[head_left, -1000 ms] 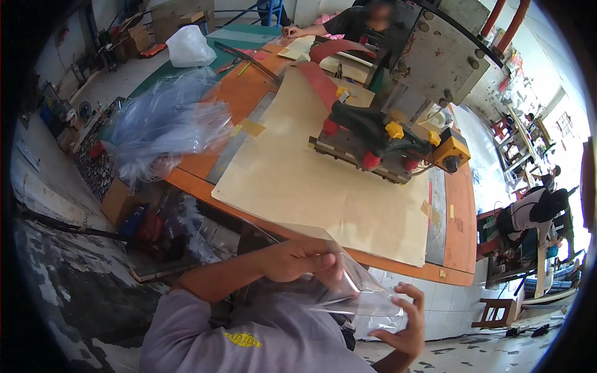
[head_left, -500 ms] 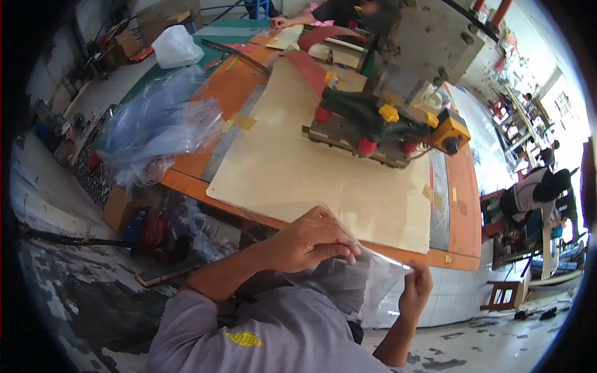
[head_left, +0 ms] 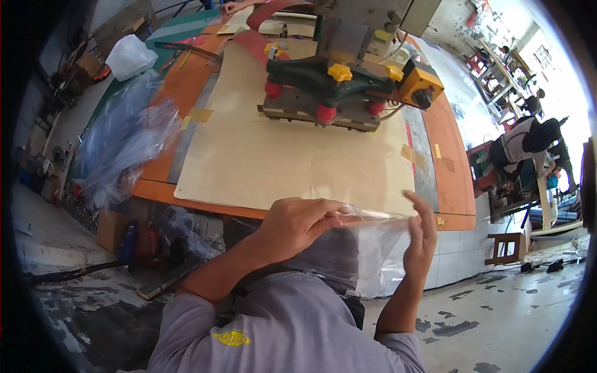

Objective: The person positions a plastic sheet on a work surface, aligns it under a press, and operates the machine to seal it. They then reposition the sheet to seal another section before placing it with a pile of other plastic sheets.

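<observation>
Clear plastic film (head_left: 379,239) hangs between my two hands at the front edge of the table. My left hand (head_left: 301,227) pinches its upper left part, thumb against fingers. On the film's right side, my right hand (head_left: 421,230) has its index finger raised, with the other fingers curled at the film's edge. Just beyond lies a tan sheet (head_left: 292,165) taped on the orange table (head_left: 454,186). Over the sheet stands a press head (head_left: 329,87) with red and yellow knobs.
A pile of clear plastic (head_left: 127,137) lies at the table's left, near a white bag (head_left: 131,57). A yellow control box (head_left: 421,86) sits at the press's right. A co-worker's hand (head_left: 230,7) is at the far edge; another person (head_left: 528,143) is at right.
The view has shifted, with the press now higher and further left. My hands hold the film more level, and my right index finger has lifted away from it.
</observation>
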A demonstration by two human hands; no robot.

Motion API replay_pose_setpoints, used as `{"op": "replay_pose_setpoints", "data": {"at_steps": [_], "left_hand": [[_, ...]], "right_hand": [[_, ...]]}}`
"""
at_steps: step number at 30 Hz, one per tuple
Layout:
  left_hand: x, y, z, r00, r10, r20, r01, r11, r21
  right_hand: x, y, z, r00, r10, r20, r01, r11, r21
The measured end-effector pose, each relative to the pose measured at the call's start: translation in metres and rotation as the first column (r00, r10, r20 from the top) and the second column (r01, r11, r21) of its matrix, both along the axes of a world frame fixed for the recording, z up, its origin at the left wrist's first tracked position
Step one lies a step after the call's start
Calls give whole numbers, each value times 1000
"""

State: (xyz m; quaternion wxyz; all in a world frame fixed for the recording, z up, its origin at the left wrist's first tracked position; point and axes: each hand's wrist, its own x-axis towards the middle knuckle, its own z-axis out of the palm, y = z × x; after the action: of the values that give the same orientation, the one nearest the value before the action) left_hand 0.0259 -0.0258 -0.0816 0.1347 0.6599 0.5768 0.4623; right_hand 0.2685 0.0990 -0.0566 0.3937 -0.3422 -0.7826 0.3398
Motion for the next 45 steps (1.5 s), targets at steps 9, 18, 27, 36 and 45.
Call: {"op": "replay_pose_setpoints", "data": {"at_steps": [9,18,27,36,45], "left_hand": [[7,13,10,985,-86,-151,93,995,42],[-27,-23,-1,984,-6,179,77,915,-395],[-74,-65,-13,934,176,311,2,869,-495],[-146,5,9,929,281,243,-203,932,-300],[-196,54,-55,931,302,207,-230,922,-313]], "right_hand": [[-44,-12,35,924,291,247,-267,955,-128],[-30,14,28,977,195,82,-155,925,-347],[-15,43,15,980,161,-116,-195,892,-408],[-66,99,-28,983,-72,167,75,997,-16],[-105,151,-80,972,1,234,-32,991,127]]}}
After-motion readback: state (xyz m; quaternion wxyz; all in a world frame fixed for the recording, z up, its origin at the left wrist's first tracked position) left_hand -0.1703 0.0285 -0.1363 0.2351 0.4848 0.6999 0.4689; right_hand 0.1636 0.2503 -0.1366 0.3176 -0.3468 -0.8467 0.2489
